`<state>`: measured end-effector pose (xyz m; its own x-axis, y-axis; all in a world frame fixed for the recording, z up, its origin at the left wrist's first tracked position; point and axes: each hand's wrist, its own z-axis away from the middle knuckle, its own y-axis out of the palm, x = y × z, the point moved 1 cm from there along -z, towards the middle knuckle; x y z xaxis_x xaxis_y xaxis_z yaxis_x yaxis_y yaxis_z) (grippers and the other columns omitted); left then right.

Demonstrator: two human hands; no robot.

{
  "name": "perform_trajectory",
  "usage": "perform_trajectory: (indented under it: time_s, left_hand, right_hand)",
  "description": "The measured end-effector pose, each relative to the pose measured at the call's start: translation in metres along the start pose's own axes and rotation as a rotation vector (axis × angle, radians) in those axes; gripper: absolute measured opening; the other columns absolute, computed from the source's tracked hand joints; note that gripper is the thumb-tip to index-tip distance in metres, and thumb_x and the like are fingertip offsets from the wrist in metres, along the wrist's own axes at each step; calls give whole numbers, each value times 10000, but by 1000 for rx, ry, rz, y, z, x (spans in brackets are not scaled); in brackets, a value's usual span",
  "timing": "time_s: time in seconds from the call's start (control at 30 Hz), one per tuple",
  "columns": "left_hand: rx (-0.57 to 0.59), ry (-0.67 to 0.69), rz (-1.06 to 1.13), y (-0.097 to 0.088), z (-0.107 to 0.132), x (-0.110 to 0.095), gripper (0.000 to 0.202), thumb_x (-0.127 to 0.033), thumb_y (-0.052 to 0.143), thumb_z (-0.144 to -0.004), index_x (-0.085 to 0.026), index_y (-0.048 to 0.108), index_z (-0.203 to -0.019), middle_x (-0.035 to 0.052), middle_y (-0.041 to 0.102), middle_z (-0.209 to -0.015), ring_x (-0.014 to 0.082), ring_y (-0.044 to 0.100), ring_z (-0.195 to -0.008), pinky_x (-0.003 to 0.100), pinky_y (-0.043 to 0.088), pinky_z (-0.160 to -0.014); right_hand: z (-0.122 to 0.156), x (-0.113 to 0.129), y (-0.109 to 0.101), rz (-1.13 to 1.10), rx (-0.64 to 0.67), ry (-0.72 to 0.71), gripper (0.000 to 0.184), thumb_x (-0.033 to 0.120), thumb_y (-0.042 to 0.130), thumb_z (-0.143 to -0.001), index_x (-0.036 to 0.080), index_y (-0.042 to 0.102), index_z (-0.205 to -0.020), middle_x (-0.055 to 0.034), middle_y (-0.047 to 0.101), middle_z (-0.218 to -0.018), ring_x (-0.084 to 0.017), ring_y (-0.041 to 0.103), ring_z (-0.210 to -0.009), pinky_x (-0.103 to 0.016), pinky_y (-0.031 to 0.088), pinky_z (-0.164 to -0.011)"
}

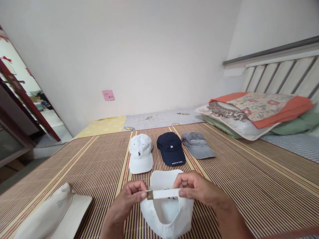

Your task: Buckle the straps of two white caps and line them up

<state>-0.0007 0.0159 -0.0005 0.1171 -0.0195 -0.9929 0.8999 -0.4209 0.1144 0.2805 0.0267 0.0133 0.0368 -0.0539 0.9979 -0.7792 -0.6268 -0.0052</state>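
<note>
A white baseball cap (pixel 166 219) is right in front of me, its back opening toward me and its brim pointing away. Its adjustable strap (pixel 164 194) runs across the opening. My left hand (pixel 132 196) pinches the strap's left end by a brass-coloured buckle (pixel 150 195). Thumb and fingers of my right hand (pixel 194 187) are closed on the strap's right end. Beyond it lie a white cap (pixel 140 152) with a small dark emblem, a navy cap (pixel 171 148) and a grey cap (pixel 198 145), side by side.
The caps rest on a striped bamboo mat (pixel 99 166) over a bed. A cream cap (pixel 57 212) lies at lower left. Pillows (pixel 259 109) are stacked at right by the slatted headboard (pixel 281 74). A wall with a pink note (pixel 108 95) stands behind; a doorway is at left.
</note>
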Motion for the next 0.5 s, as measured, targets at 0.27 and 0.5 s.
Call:
perform_trajectory:
  time_s: [0.27, 0.5]
  left_hand:
    - [-74, 46, -3, 0, 4, -5, 400, -501, 845, -790, -165, 665, -667, 7, 613, -682, 145, 502, -675, 254, 359, -659]
    - [-168, 103, 217, -1, 5, -7, 385, -467, 873, -772, -158, 661, -686, -8, 626, -625, 105, 485, -544, 207, 365, -539]
  right_hand:
    - [1, -1, -1, -23, -29, -1, 373, 467, 835, -801, 144, 740, -962, 18, 662, -727, -95, 530, -626, -220, 336, -587]
    - [-1, -2, 3, -27, 67, 65, 464, 488, 916, -686, 140, 755, -946, -6, 691, -804, -129, 595, -697, -230, 414, -643]
